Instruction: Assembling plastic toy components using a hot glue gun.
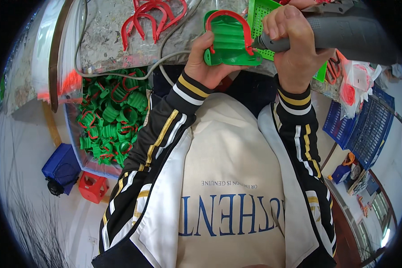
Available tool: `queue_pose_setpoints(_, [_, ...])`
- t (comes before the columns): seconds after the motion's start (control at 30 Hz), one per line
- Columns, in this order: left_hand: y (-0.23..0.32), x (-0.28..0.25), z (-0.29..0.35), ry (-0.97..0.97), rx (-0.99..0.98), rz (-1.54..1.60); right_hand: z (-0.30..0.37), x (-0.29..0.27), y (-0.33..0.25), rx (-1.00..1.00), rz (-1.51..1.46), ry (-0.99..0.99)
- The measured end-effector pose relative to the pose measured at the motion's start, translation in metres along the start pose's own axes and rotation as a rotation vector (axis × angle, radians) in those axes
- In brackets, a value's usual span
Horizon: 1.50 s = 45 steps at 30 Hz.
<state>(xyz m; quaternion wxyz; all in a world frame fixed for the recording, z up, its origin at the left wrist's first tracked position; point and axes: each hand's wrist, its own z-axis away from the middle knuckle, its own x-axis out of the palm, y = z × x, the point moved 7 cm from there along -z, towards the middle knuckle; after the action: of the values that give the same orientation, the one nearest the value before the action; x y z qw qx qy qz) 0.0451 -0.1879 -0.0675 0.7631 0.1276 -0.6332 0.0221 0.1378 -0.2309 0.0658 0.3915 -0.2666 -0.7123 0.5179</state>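
My left hand (pixel 205 64) grips a ribbed green plastic piece (pixel 227 41) by its lower left edge, thumb at the side, above the table's near edge. A red U-shaped handle (pixel 230 14) arches over this piece, its two ends lying at the piece's sides. In my right hand (pixel 294 53) is a dark grey power screwdriver (pixel 350 35), fingers wrapped round its front part. Its narrow tip meets the handle's right end, or lies just beside it; the exact contact is too small to make out.
Loose red U-shaped handles (pixel 154 18) lie on the worn table (pixel 107 49), crossed by a grey cable (pixel 165 56). Below left, a bin holds many green pieces (pixel 114 118) with red handles. At right are a green basket (pixel 259 22), red-handled scissors (pixel 332 69) and blue crates (pixel 366 127).
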Motion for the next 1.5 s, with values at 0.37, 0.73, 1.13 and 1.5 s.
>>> queue_pose_setpoints(0.37, [0.011, -0.005, 0.0, 0.008, 0.01, 0.034, -0.024, -0.003, -0.035, -0.182, -0.263, -0.426])
queue_pose_setpoints(0.73, [0.008, -0.006, -0.005, -0.015, -0.016, 0.096, -0.053, -0.056, 0.026, -0.197, 0.046, 0.009])
queue_pose_setpoints(1.13, [0.004, -0.011, -0.008, -0.08, -0.029, 0.123, -0.059, -0.066, 0.05, -0.44, 0.351, -0.114])
queue_pose_setpoints(1.5, [0.002, -0.014, -0.01, -0.045, -0.021, 0.168, -0.053, -0.06, 0.039, -0.242, 0.147, 0.042])
